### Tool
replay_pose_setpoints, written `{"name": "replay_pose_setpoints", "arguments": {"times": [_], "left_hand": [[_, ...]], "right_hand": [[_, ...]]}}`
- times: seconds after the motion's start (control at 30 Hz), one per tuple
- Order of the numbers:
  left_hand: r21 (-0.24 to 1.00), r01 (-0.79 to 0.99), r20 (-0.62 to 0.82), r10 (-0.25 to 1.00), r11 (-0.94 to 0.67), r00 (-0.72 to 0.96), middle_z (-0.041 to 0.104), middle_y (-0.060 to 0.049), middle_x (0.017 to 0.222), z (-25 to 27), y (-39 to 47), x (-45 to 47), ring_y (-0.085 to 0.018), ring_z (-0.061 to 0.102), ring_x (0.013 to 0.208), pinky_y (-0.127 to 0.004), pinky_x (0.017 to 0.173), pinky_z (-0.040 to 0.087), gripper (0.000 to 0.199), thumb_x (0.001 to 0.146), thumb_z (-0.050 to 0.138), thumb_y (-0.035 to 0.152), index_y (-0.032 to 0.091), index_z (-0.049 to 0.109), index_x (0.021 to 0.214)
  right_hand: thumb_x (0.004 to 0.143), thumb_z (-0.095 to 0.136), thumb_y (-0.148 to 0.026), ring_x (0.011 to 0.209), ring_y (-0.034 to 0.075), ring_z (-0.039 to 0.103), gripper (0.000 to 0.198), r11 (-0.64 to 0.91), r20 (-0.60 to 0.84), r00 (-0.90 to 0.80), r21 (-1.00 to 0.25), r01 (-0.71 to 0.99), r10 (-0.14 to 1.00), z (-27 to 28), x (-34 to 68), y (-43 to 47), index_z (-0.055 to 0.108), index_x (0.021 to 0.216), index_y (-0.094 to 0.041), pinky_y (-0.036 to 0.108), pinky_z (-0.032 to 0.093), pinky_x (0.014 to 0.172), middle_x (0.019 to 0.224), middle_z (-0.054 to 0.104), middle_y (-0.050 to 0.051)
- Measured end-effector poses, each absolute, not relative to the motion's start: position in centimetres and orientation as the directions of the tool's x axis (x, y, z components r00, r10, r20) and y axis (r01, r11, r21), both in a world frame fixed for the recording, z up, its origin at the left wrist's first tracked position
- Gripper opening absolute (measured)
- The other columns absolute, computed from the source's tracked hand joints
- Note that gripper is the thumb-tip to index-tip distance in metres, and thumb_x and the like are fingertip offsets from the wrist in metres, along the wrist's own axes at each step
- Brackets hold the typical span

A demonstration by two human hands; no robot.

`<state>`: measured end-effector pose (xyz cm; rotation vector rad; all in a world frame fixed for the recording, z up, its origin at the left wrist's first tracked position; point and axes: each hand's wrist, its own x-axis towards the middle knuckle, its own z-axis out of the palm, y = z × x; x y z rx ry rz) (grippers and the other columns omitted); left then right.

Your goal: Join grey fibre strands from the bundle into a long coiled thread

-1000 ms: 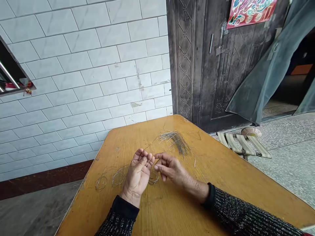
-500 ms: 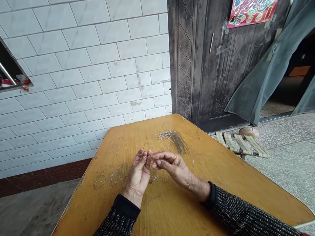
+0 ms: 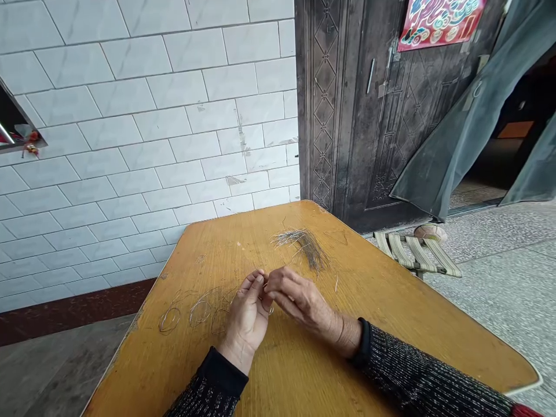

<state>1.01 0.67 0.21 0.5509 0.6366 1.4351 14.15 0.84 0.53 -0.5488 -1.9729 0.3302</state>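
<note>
1. Wall (image 3: pixel 130 116): white tile, behind the table.
2. Door (image 3: pixel 403 127): dark, carved, a red poster (image 3: pixel 441 23) on it.
3. Table (image 3: pixel 313 359): wooden, with bundle and coils lying on it.
4. Curtain (image 3: pixel 460 133): grey, hanging beside the door.
5. Stool (image 3: pixel 417 253): strapped seat, on the floor past the table's right edge.
6. Right hand (image 3: pixel 304 301): fingers bent, tips brought up to the left fingertips; whether they grip anything, I cannot tell.
7. Left hand (image 3: pixel 245 318): palm turned up, thumb and fingers pinching the wire above the table.
8. Bundle (image 3: pixel 306 243): loose grey strands, beyond the right hand.
9. Coils (image 3: pixel 161 322): three, in a row left of the left hand.
10. Wire (image 3: pixel 266 285): thin, at the meeting fingertips, mostly hidden.
11. Strand (image 3: pixel 336 283): short, pale, alone, right of the bundle.
</note>
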Motion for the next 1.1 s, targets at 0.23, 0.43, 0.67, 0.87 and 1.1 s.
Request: {"name": "replay_pose_setpoints", "arguments": {"times": [0.23, 0.43, 0.67, 0.87, 1.1], "left_hand": [[0.842, -0.539, -0.004, 1.0, -0.006, -0.017, 0.061, 0.002, 0.075, 0.6, 0.7, 0.4, -0.011, 0.06, 0.07, -0.018, 0.053, 0.044, 0.027, 0.059, 0.077, 0.025, 0.017, 0.057, 0.076], [0.898, -0.44, 0.013, 1.0, -0.004, 0.016, 0.062, 0.0, 0.073, 0.8, 0.2, 0.9, -0.012, 0.06, 0.069, -0.02, 0.058, 0.044, 0.028, 0.06, 0.075, 0.029, 0.017, 0.056, 0.076], [0.904, -0.427, 0.026, 0.999, -0.013, 0.024, 0.06, 0.0, 0.072, 0.4, 0.3, 0.8, -0.011, 0.058, 0.068, -0.02, 0.058, 0.042, 0.022, 0.067, 0.07, 0.033, 0.017, 0.057, 0.074], [0.888, -0.46, 0.022, 0.999, -0.003, 0.037, 0.058, 0.001, 0.067, 0.6, 0.3, 0.8, -0.01, 0.055, 0.063, -0.019, 0.053, 0.039, 0.023, 0.065, 0.071, 0.033, 0.017, 0.059, 0.075], [0.943, -0.325, 0.075, 0.997, -0.07, 0.002, 0.058, 0.0, 0.064, 0.5, 0.4, 0.6, -0.011, 0.055, 0.061, -0.02, 0.053, 0.039, 0.02, 0.069, 0.066, 0.035, 0.017, 0.062, 0.078]], "right_hand": [[0.086, 0.046, -0.042, 0.061, 0.011, 0.058, 0.024, 0.434, 0.477, -0.2, -0.873, -0.222, 0.856, 1.3, 14.0, 1.4, 0.052, 0.081, -0.02, 0.024, 0.048, 0.057, 0.072, 0.059, 0.001], [0.07, 0.065, -0.044, 0.053, 0.007, 0.053, 0.031, 0.229, 0.294, -0.103, -0.883, -0.411, 0.95, 0.8, 14.1, 2.8, 0.054, 0.085, -0.019, 0.021, 0.047, 0.051, 0.074, 0.058, 0.0], [0.074, 0.058, -0.047, 0.05, 0.007, 0.053, 0.032, 0.197, 0.278, -0.185, -0.91, -0.365, 0.942, 0.7, 14.1, 2.4, 0.052, 0.09, -0.02, 0.018, 0.041, 0.044, 0.069, 0.056, -0.003], [0.073, 0.059, -0.043, 0.044, 0.006, 0.05, 0.03, 0.133, 0.239, -0.241, -0.914, -0.384, 0.941, 0.9, 14.0, 2.3, 0.054, 0.09, -0.019, 0.02, 0.04, 0.045, 0.059, 0.055, -0.005], [0.075, 0.052, -0.035, 0.035, 0.006, 0.042, 0.027, 0.21, 0.25, -0.241, -0.961, -0.181, 0.938, 0.6, 13.9, 2.7, 0.056, 0.093, -0.016, 0.019, 0.033, 0.037, 0.05, 0.05, -0.007]]}}
